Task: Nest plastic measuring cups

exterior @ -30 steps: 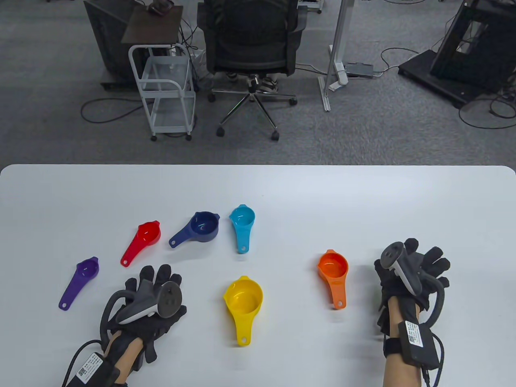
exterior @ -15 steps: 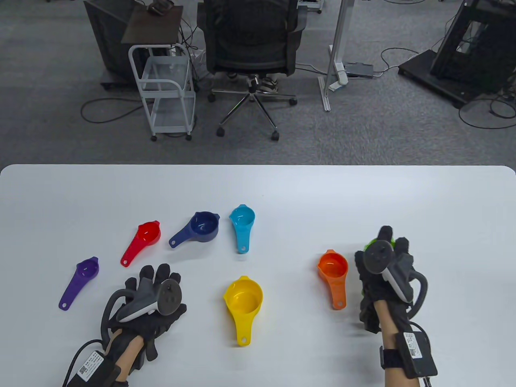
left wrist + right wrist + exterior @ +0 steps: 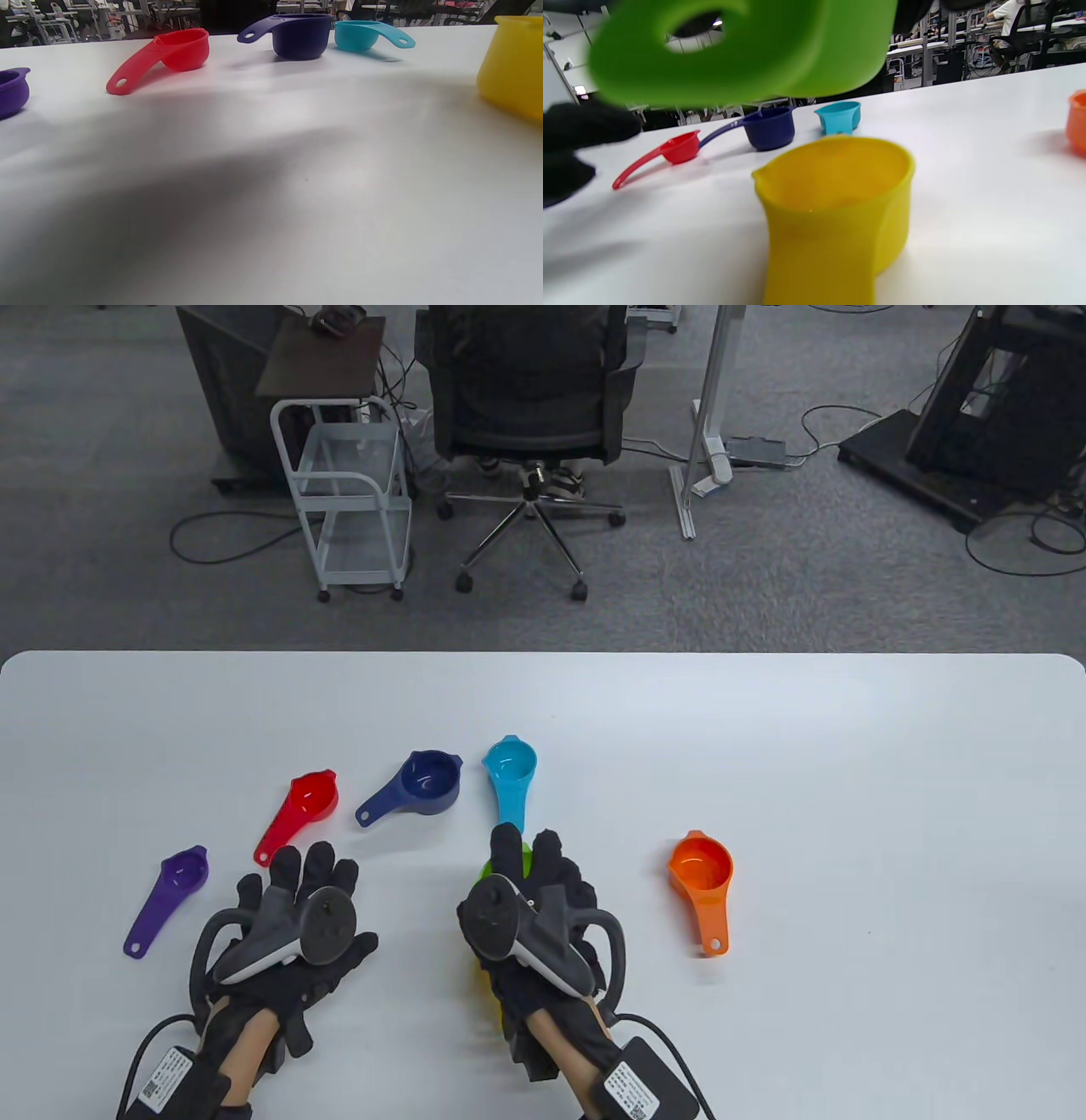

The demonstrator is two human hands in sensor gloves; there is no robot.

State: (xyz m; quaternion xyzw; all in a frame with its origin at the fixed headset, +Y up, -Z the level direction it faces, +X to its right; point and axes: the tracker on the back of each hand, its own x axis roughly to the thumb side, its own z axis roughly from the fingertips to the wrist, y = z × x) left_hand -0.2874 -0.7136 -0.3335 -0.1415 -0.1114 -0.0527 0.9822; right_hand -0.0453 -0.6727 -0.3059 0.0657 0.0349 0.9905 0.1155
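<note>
My right hand [image 3: 543,875] grips a green cup [image 3: 525,857] and holds it just above the yellow cup [image 3: 480,980], which it mostly hides. In the right wrist view the green cup [image 3: 746,46] hangs tilted over the yellow cup's [image 3: 835,212] open mouth, not touching it. My left hand [image 3: 305,872] rests flat and empty on the table with its fingers spread. A purple cup [image 3: 174,882], a red cup [image 3: 305,802], a navy cup [image 3: 424,785] and a cyan cup [image 3: 509,768] lie beyond it. An orange cup [image 3: 700,869] lies to the right.
The white table [image 3: 848,746] has bare surface on its right half and along the far edge. The left wrist view shows the red cup [image 3: 178,51], the navy cup [image 3: 297,38], the cyan cup [image 3: 360,34] and the yellow cup [image 3: 513,67].
My right hand picked up the green cup at the table's right and carried it left past the orange cup to above the yellow cup. My left hand shifted slightly left and forward.
</note>
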